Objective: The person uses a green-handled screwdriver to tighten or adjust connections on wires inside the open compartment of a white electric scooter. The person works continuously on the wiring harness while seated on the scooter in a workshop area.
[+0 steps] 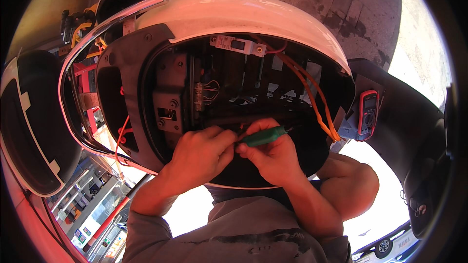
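Observation:
My right hand (273, 158) is closed around a green-handled tool (264, 137), which lies across the fingers; its working end cannot be made out. Fingers bent, my left hand (204, 153) meets the right at the fingertips, pinching something too small or too hidden to name. Both hands are over the near side of the open under-seat compartment (263, 179) of a scooter. Just beyond them, a connector block with thin wires (199, 96) is fixed beside a dark metal bracket (168, 100). A white circuit breaker (238, 45) sits at the compartment's far rim.
Orange cables (312, 87) loop over the compartment's right side. A red-and-black multimeter (368, 115) rests at the right on the dark footboard area. A chrome rail (78, 65) curves round the left end, and a black seat (41, 122) stands farther left.

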A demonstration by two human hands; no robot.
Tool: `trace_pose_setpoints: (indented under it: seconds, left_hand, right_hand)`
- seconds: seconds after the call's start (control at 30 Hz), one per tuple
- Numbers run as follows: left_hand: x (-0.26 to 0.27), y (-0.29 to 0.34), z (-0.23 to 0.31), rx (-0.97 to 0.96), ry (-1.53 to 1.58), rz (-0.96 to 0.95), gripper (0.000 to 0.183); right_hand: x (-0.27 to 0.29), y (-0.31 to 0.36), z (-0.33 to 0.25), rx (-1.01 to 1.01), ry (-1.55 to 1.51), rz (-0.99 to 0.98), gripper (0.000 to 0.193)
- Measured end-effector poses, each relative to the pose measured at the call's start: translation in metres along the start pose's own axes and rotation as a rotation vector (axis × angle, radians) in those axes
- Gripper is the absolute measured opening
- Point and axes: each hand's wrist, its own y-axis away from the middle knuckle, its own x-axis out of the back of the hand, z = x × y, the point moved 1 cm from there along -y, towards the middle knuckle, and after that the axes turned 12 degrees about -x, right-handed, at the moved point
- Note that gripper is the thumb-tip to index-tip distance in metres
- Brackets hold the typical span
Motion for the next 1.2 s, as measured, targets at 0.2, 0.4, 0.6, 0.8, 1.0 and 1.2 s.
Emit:
trace_pose_setpoints:
  seconds: [0.2, 0.4, 0.6, 0.8, 1.0, 1.2]
  left_hand:
    - [0.0003, 0.0002, 0.0002, -0.003, -0.007, -0.004, 0.015]
    - [0.0008, 0.0004, 0.0008, 0.01, -0.004, -0.025, 0.015]
    - [-0.0002, 0.0001, 0.0005, 0.003, -0.007, -0.015, 0.015]
    - [-0.0005, -0.0009, 0.0006, -0.002, -0.009, -0.011, 0.015]
    - [0.0004, -0.0032, 0.003, -0.01, -0.015, -0.017, 0.014]
    - [0.0, -0.005, 0.0041, -0.006, -0.026, -0.01, 0.013]
  right_hand:
    - [-0.001, 0.0005, 0.0009, 0.03, 0.037, 0.014, 0.031]
    - [-0.0001, -0.0011, 0.0028, 0.049, 0.049, -0.022, 0.031]
    - [-0.0016, -0.002, 0.0051, 0.047, 0.05, -0.042, 0.027]
    - [-0.0015, -0.0002, 0.0042, 0.073, 0.124, -0.04, 0.031]
    - [0.0, 0.0002, 0.0003, 0.063, 0.191, -0.043, 0.033]
    - [-0.0026, 0.0016, -0.004, 0.088, 0.183, 0.026, 0.024]
